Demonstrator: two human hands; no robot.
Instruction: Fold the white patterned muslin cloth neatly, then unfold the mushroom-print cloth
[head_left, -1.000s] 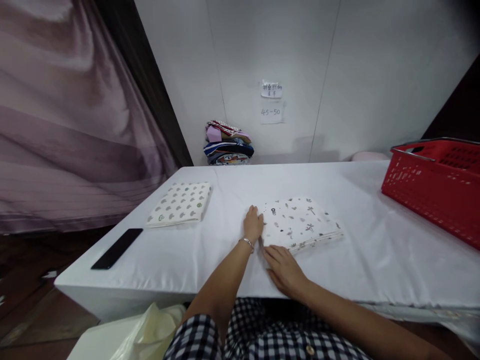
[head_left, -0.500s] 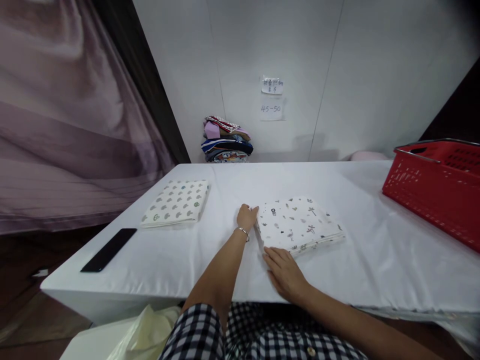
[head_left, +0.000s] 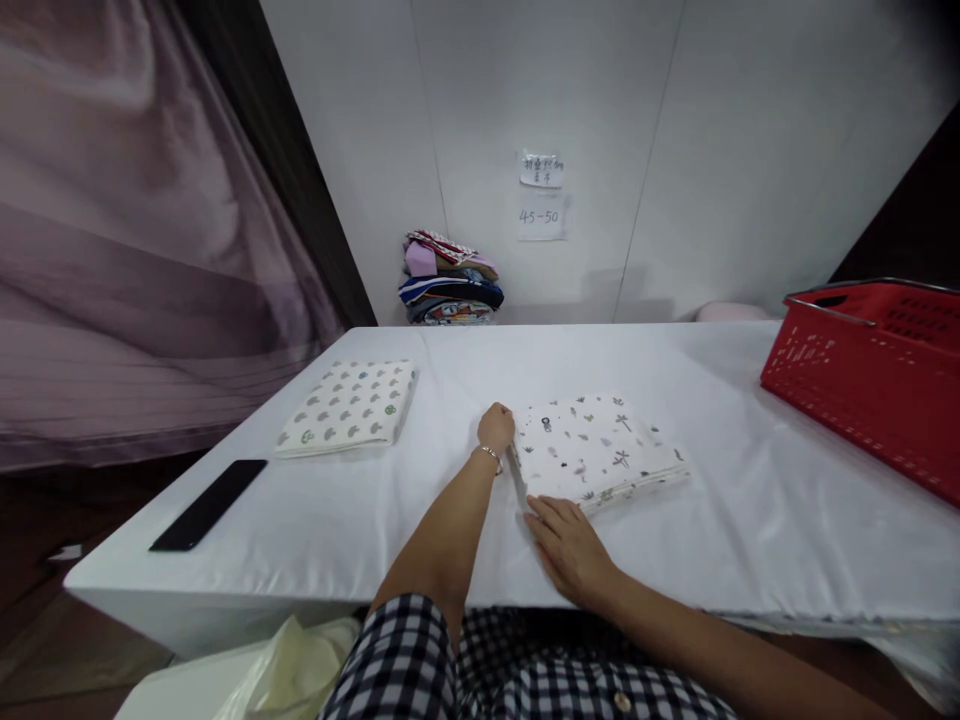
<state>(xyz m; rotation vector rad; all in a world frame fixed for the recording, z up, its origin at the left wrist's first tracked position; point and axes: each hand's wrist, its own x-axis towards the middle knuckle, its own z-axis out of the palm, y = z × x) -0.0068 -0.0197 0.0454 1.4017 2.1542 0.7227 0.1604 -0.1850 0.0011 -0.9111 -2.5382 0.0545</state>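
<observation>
A folded white cloth [head_left: 592, 450] printed with small palm trees and leaves lies on the table in front of me. At its far left corner, my left hand [head_left: 496, 428] is closed, with its fingertips curled at the cloth's edge and partly hidden. My right hand [head_left: 571, 548] rests palm down by the near left corner. Its fingers are stretched out and the tips touch the edge there. To the left lies another folded white cloth [head_left: 349, 405], with grey and green mushroom-like prints, apart from both hands.
A black phone-like slab [head_left: 210, 505] lies at the table's left edge. On the right stands a red basket [head_left: 862, 385] with a metal handle. Folded fabrics [head_left: 451, 285] are stacked by the back wall, below paper signs [head_left: 541, 195]. The white table [head_left: 465, 360] ends close to my body.
My left hand has turned slightly and its fingers have curled in at the cloth's far left corner. The right hand and both cloths look nearly unchanged; the view has shifted a little.
</observation>
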